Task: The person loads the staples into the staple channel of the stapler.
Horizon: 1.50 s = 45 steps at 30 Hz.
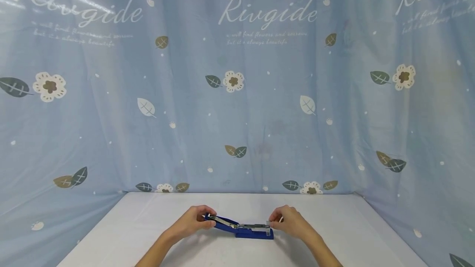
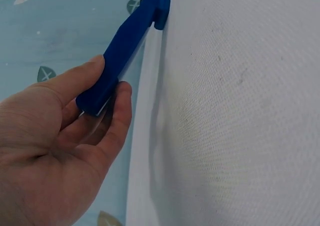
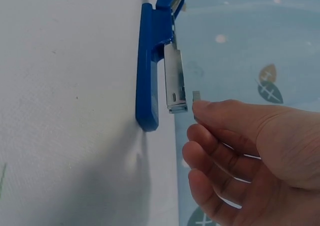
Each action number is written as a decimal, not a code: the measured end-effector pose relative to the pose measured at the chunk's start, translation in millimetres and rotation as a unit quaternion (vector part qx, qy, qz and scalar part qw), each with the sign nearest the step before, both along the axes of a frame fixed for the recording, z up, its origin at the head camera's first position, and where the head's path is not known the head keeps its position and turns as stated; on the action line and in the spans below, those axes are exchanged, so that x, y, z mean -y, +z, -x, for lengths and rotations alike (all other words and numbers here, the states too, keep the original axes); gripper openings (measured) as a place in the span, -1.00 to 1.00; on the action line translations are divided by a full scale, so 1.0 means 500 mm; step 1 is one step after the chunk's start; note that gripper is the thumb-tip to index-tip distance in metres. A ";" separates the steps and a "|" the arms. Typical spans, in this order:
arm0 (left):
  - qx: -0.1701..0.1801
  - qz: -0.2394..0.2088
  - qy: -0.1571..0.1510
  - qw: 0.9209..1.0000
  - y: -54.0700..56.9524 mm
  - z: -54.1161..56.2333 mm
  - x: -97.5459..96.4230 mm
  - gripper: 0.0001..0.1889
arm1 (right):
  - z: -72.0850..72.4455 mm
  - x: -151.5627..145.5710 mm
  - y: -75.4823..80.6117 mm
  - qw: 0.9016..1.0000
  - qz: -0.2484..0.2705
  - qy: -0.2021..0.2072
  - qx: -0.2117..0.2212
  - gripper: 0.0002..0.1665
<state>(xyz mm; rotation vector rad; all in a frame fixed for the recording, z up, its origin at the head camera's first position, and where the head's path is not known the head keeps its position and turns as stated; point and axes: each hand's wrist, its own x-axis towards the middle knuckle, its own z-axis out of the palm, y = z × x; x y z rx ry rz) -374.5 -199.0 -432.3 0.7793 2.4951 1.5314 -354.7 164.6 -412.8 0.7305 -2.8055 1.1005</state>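
Noting a blue stapler [image 1: 256, 234] hinged open, resting on the white surface [image 1: 230, 255]. Just beside its metal magazine [image 3: 175, 78], a small metal strip [image 3: 196, 94], likely staples. We'd judge that keeping the strip square to the magazine and the lid [image 2: 125, 45] steady serves best; a skewed strip could jam. Left of the stapler, the left hand [image 1: 190, 222] grips the raised lid's end; right of it, the right hand [image 1: 292, 222] pinches the strip, other fingers loosely curled. Behind the stapler, a patterned curtain [image 1: 267, 131].
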 end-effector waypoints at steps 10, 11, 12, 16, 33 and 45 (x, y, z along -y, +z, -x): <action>-0.009 0.005 -0.005 1.000 0.003 0.000 0.000 -0.64 | 0.007 0.004 -0.009 1.000 -0.008 0.014 -0.016 -0.93; -0.011 0.005 -0.008 1.000 0.003 0.001 0.000 -0.64 | 0.008 0.004 -0.010 1.000 -0.010 0.015 -0.018 -0.93; -0.014 0.006 -0.010 1.000 0.002 0.001 0.001 -0.64 | 0.008 0.004 -0.011 1.000 -0.011 0.016 -0.020 -0.93; -0.018 0.009 -0.012 1.000 0.003 0.001 0.001 -0.65 | 0.008 0.004 -0.012 1.000 -0.013 0.016 -0.024 -0.93; -0.006 0.004 -0.011 1.000 0.002 0.001 -0.001 -0.64 | 0.002 0.006 -0.011 1.000 -0.008 0.016 -0.016 -0.92; -0.002 0.006 -0.007 1.000 -0.004 0.004 -0.001 -0.65 | 0.001 0.005 -0.011 1.000 -0.004 0.014 -0.015 -0.90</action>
